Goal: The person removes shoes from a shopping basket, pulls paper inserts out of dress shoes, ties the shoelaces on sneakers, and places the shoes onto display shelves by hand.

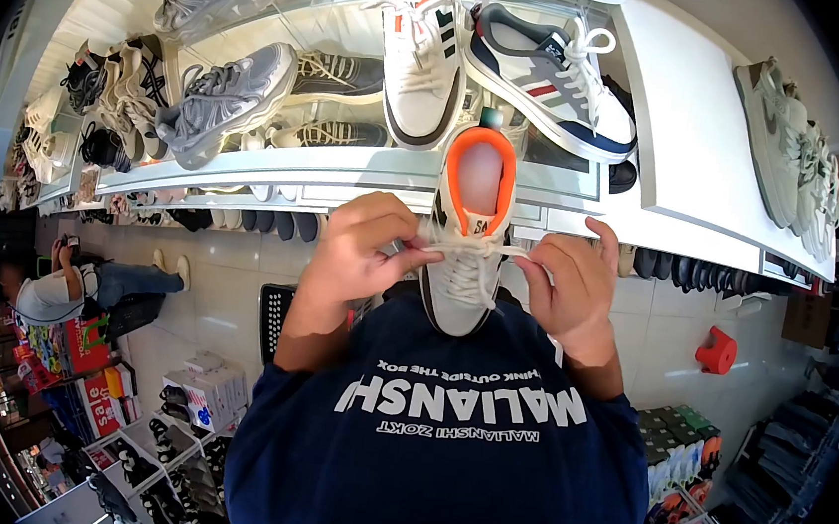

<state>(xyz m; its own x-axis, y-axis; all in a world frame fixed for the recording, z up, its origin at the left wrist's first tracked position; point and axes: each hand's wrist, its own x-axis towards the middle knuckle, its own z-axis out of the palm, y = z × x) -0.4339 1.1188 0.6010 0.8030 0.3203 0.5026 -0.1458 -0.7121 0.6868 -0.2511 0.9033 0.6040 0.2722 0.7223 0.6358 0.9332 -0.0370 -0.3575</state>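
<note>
A white sneaker with an orange lining and dark side stripes rests against my body, its heel by the glass shelf edge and its toe toward my shirt. My left hand pinches one end of its cream shoelace between thumb and index finger, left of the tongue. On the right, my right hand grips the other side of the lace the same way. The lace stretches across the tongue between them, with a loop hanging over the lacing. A similar sneaker stands on the shelf just beyond.
The glass shelf holds a white and navy sneaker, a grey sneaker and several other shoes. A red stool stands on the floor to the right. At the left, another person is near shelves of boxes.
</note>
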